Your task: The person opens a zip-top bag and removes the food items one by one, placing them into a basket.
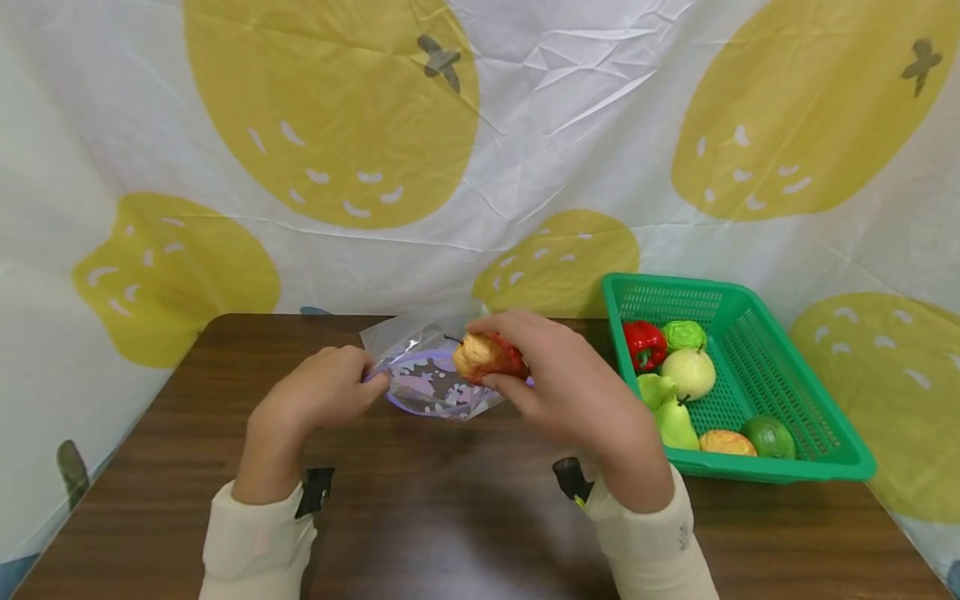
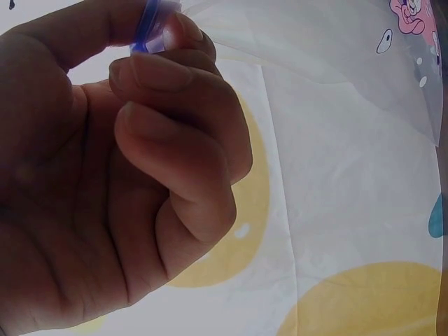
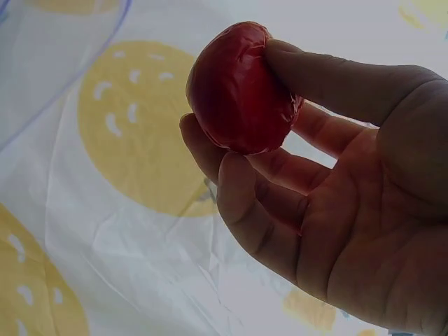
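My left hand (image 1: 315, 392) pinches the purple-edged rim of a clear plastic bag (image 1: 420, 383) printed with pink and white figures. In the left wrist view, thumb and index finger meet on the bag's purple strip (image 2: 145, 28), the other fingers curled. My right hand (image 1: 577, 383) grips a red and yellow apple (image 1: 483, 357) with a dark stem, in front of and partly over the bag. The right wrist view shows the apple's glossy red side (image 3: 241, 87) between thumb and fingertips. Part of the bag is hidden behind the apple and right hand.
A green plastic basket (image 1: 795, 358) stands on the right of the brown table (image 1: 450, 517). Inside lie a red bell pepper (image 1: 643, 343), a green cabbage (image 1: 684, 335), a pale round fruit (image 1: 688, 373), a green pear (image 1: 677, 425) and others. A lemon-printed cloth (image 1: 540, 150) hangs behind.
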`<state>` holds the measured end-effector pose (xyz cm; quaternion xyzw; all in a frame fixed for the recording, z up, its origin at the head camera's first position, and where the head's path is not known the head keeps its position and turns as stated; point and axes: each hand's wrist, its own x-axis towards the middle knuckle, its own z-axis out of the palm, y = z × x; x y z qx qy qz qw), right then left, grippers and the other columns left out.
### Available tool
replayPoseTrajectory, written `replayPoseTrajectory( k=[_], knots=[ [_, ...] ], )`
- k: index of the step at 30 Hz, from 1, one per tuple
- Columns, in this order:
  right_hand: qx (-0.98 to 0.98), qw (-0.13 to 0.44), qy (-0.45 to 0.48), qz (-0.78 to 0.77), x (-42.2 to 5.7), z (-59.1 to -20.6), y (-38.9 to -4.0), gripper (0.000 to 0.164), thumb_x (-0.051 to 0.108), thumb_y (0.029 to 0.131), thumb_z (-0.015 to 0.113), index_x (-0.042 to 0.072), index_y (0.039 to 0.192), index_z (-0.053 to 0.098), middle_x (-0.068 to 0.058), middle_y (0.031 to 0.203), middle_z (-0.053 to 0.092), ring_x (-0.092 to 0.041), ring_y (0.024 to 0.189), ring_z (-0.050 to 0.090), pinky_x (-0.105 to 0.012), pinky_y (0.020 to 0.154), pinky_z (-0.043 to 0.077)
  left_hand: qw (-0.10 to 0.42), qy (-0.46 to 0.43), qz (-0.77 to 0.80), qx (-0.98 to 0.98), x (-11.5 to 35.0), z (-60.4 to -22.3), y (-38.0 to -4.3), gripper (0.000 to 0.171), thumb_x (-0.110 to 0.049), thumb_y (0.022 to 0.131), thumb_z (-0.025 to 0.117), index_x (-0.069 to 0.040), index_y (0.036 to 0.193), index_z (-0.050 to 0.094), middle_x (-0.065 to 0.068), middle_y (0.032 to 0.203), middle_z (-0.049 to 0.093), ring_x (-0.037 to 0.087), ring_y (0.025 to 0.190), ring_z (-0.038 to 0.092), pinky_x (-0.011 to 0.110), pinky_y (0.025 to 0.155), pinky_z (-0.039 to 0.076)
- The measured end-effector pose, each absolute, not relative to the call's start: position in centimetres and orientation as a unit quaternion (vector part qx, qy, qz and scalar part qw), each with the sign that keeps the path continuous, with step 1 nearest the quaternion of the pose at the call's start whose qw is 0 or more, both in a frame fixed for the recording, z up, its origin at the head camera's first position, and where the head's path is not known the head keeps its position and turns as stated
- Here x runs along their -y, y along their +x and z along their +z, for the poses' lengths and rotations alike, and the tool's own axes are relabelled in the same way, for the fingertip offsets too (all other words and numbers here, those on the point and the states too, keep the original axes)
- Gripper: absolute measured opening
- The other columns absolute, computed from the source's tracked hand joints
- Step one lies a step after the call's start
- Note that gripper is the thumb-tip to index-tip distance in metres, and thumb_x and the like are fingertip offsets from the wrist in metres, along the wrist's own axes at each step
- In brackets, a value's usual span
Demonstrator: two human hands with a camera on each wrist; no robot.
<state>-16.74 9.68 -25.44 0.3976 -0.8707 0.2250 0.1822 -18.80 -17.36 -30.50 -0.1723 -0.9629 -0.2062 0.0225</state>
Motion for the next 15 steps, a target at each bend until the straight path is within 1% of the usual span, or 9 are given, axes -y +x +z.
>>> replayPoseTrajectory(
  k=[3,7,9,12,15],
  knots=[
    [0.871,0.19,0.387,0.234,-10.3,-25.1,-16.5,0.046,0.016,0.082,0.079,0.008,0.123,0.063,-0.004,0.114,0.068,-0.015,0.099,0.059,-0.04,0.086,0.054,0.017,-0.171,-0.208,0.963,17.3,-30.5,-18.8,0.034,-0.018,0.087,0.052,-0.014,0.055,0.042,-0.003,0.054,0.039,0.014,0.049,0.037,0.029,0.049,0.031],
    [0.867,0.21,0.374,0.253,-11.4,-24.4,-16.0,0.046,0.017,0.082,0.079,0.008,0.124,0.062,-0.006,0.113,0.067,-0.015,0.096,0.058,-0.04,0.08,0.055,0.012,-0.17,-0.208,0.963,17.3,-30.5,-18.8,0.034,-0.018,0.087,0.052,-0.014,0.055,0.043,-0.003,0.053,0.039,0.014,0.049,0.037,0.029,0.049,0.031],
    [0.859,0.236,0.365,0.27,-12.1,-24.0,-15.6,0.046,0.015,0.082,0.079,0.007,0.124,0.062,-0.007,0.111,0.067,-0.015,0.091,0.058,-0.039,0.074,0.055,0.014,-0.171,-0.208,0.963,17.3,-30.5,-18.8,0.033,-0.018,0.087,0.052,-0.013,0.055,0.043,-0.003,0.053,0.039,0.014,0.049,0.038,0.03,0.049,0.032],
    [0.841,0.291,0.347,0.295,-13.2,-23.4,-14.9,0.046,0.011,0.08,0.079,0.004,0.122,0.062,-0.009,0.108,0.066,-0.015,0.086,0.058,-0.038,0.066,0.056,0.015,-0.171,-0.208,0.963,17.3,-30.4,-18.9,0.033,-0.019,0.087,0.052,-0.013,0.056,0.044,-0.003,0.053,0.039,0.014,0.049,0.038,0.03,0.049,0.032],
    [0.825,0.343,0.323,0.312,-14.4,-22.7,-14.1,0.046,0.006,0.077,0.079,0.0,0.12,0.062,-0.011,0.107,0.068,-0.015,0.083,0.061,-0.029,0.063,0.056,0.014,-0.171,-0.209,0.963,17.4,-30.4,-18.8,0.033,-0.019,0.088,0.052,-0.012,0.057,0.045,-0.002,0.054,0.04,0.015,0.05,0.039,0.03,0.049,0.033]
  ],
)
